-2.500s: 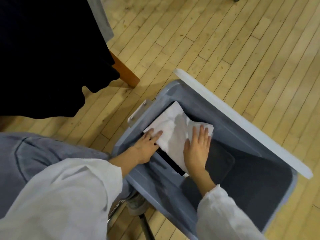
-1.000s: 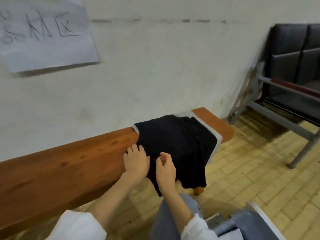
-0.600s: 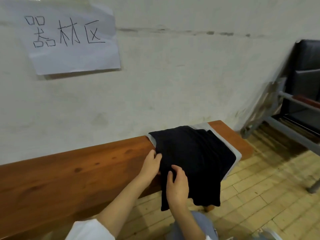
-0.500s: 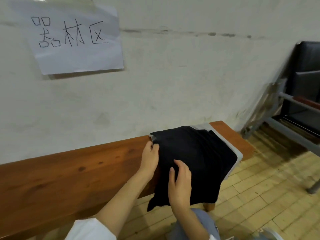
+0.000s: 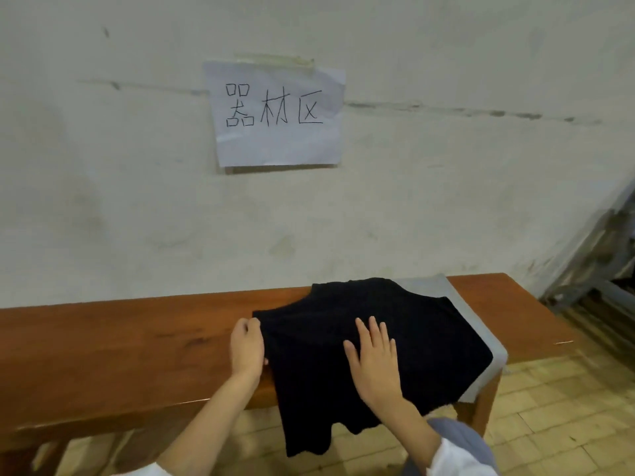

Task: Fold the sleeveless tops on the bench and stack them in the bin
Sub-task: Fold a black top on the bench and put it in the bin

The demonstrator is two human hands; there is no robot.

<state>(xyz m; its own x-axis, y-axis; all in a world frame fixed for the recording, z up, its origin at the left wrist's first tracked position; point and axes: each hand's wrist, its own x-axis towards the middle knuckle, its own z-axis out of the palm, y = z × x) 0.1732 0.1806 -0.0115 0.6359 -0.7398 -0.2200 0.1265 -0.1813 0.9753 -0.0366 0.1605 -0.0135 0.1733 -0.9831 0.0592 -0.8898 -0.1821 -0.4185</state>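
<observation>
Left hand: it sits at the left edge of the black sleeveless top. Your fingers are curled in and pinch that edge where the cloth meets the wood.

Right hand: you have it palm down on the middle of the same top. The fingers are straight and a little spread, pressing the fabric and gripping nothing.

Black sleeveless top: it lies spread on the wooden counter, toward the counter's right end. The neckline side points to the wall. The lower part hangs over the front edge, down toward the floor.

Grey garment: it lies under the black top, touching it. It shows only as a band along the back right and right side, with one corner drooping over the front edge. You cannot tell its cut from here.

Surroundings: a paper sign with three handwritten characters is taped to the pale wall above the counter. A grey metal frame stands at the far right, near the counter's end. The floor is pale wood blocks. Your white cuffs show at the bottom edge, and a blue-grey trouser knee shows just below your right wrist.
</observation>
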